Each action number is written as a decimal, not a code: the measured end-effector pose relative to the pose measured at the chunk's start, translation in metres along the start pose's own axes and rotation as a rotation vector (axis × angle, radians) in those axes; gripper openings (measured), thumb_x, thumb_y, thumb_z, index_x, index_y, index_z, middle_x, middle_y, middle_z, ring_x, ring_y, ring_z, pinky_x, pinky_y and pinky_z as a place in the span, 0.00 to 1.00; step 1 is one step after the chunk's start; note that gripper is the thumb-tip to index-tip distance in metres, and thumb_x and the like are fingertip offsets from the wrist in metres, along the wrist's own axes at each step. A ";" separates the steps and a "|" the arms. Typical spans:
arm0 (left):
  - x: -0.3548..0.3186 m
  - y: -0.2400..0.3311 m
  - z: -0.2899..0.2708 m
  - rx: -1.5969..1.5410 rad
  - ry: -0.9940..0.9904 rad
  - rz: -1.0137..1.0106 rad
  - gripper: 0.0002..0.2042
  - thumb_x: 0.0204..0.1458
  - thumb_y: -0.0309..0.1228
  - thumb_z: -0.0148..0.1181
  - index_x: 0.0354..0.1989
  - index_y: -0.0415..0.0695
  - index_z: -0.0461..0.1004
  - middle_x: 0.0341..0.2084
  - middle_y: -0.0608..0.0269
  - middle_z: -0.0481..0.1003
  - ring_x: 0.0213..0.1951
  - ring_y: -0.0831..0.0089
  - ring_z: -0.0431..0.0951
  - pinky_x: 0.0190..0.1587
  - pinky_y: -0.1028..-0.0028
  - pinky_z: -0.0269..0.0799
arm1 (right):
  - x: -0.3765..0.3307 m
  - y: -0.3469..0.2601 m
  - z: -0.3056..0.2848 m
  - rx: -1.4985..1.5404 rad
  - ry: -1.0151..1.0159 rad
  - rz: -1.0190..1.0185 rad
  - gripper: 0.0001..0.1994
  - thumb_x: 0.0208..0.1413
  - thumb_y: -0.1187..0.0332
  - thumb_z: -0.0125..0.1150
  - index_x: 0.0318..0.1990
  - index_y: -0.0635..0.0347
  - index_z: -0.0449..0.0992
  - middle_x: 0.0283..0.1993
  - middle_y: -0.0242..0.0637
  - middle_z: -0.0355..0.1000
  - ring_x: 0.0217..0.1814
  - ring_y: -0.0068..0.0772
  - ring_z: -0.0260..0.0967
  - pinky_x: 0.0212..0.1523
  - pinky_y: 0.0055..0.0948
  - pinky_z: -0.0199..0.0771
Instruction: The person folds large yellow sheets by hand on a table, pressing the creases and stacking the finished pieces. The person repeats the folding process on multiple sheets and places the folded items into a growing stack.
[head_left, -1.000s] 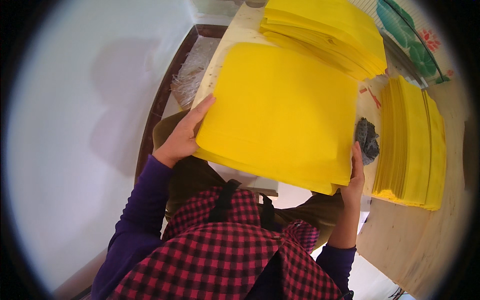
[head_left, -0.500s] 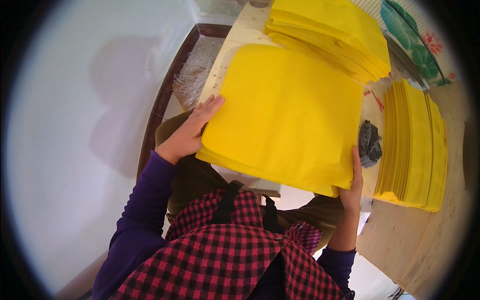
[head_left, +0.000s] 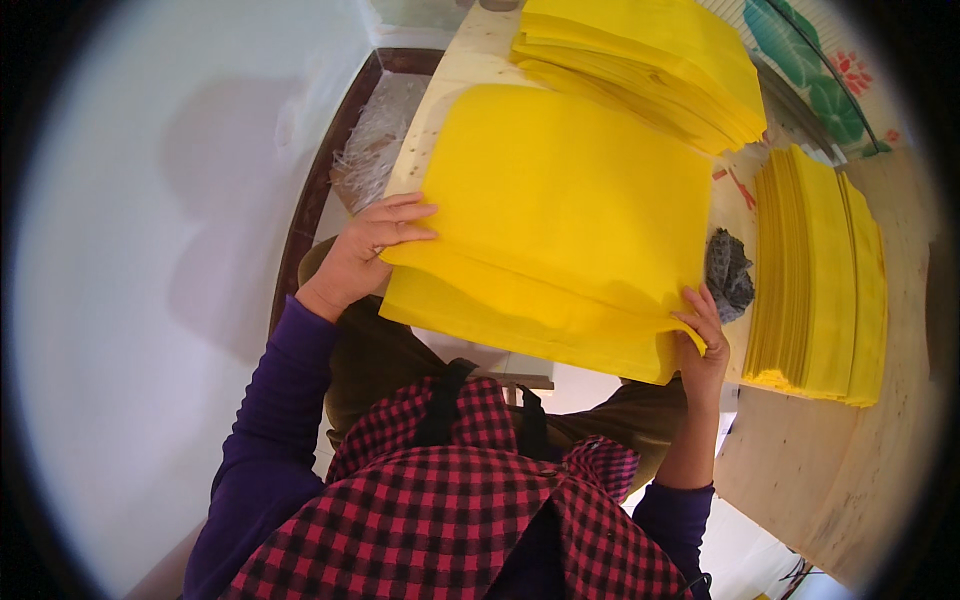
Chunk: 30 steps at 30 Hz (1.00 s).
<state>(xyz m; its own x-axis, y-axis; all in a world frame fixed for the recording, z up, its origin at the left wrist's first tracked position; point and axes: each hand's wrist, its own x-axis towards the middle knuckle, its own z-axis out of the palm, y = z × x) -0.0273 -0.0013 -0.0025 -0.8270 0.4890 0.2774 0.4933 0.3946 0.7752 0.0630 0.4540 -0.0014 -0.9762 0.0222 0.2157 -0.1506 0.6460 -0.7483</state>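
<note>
A yellow fabric sheet (head_left: 570,190) with rounded far corners lies before me, more yellow layers beneath it. Its near edge is raised and bent back in a crease, baring a strip of the lower yellow layer (head_left: 520,330). My left hand (head_left: 355,255) grips the sheet's left near corner, fingers on top and the thumb mostly hidden. At the right near corner my right hand (head_left: 704,345) pinches the lifted edge, its fingers curled over the fabric.
Beyond the sheet is a stack of yellow fabric pieces (head_left: 640,65); another yellow stack (head_left: 810,280) stands at the right. A crumpled dark grey cloth (head_left: 729,275) and a small red item (head_left: 742,188) lie between on the wooden table (head_left: 800,450). A white wall (head_left: 130,300) rises at left.
The sheet's near edge, flat before, is now lifted and bent away from me by both hands, exposing the layer below. My right fingers have curled over the corner. The whole view has shifted slightly.
</note>
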 end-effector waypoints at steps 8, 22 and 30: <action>0.007 -0.004 0.000 -0.027 0.094 -0.028 0.16 0.41 0.14 0.51 0.38 0.40 0.80 0.41 0.60 0.79 0.48 0.63 0.73 0.55 0.67 0.65 | 0.007 -0.004 -0.002 -0.003 0.068 -0.047 0.13 0.44 0.85 0.63 0.37 0.58 0.80 0.46 0.35 0.76 0.59 0.40 0.64 0.62 0.36 0.60; 0.011 0.026 -0.010 -0.440 0.196 -0.528 0.07 0.58 0.26 0.56 0.42 0.38 0.77 0.20 0.73 0.70 0.22 0.86 0.67 0.24 0.83 0.61 | 0.013 -0.003 -0.004 0.333 0.107 0.118 0.05 0.54 0.78 0.63 0.38 0.64 0.77 0.36 0.33 0.70 0.41 0.25 0.64 0.45 0.22 0.64; 0.007 0.028 0.002 -0.497 0.252 -0.586 0.07 0.58 0.28 0.56 0.39 0.38 0.76 0.18 0.74 0.68 0.19 0.86 0.63 0.23 0.83 0.59 | 0.013 -0.002 -0.004 0.448 0.059 0.341 0.07 0.57 0.74 0.62 0.42 0.65 0.76 0.39 0.29 0.73 0.41 0.18 0.67 0.45 0.19 0.66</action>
<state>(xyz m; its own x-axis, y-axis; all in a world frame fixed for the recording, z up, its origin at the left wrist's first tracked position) -0.0185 0.0146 0.0195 -0.9791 0.0970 -0.1788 -0.1679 0.1111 0.9795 0.0516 0.4558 0.0053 -0.9728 0.2236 -0.0603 0.1080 0.2079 -0.9722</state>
